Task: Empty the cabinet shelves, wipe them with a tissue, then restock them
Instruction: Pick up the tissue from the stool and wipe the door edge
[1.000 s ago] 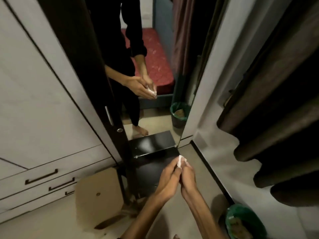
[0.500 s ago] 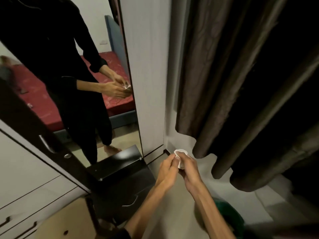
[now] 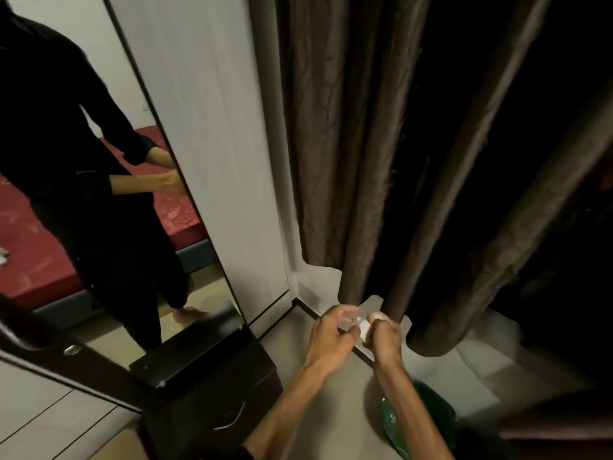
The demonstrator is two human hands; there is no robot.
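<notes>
Two hands out in front, low over the floor (image 3: 325, 406). Small white tissue (image 3: 364, 328) between them, up in the air, not on any shelf. Right hand (image 3: 384, 336) curled round the tissue, holding it in a tight grip. Left hand (image 3: 328, 336) just beside it, fingers bent and loose, maybe touching one edge; hard to tell if pinching. Green bin (image 3: 418, 423) on the floor under the right arm. Dark curtain (image 3: 414, 161) hanging close behind the hands. Small black cabinet (image 3: 212, 393) with a drawer down to the left, below a big mirror (image 3: 83, 194).

Looks like getting the tissue ready, or about to drop it. Best to fold it flat for wiping. If dirty, drop it straight over the bin, clear of the curtain.
</notes>
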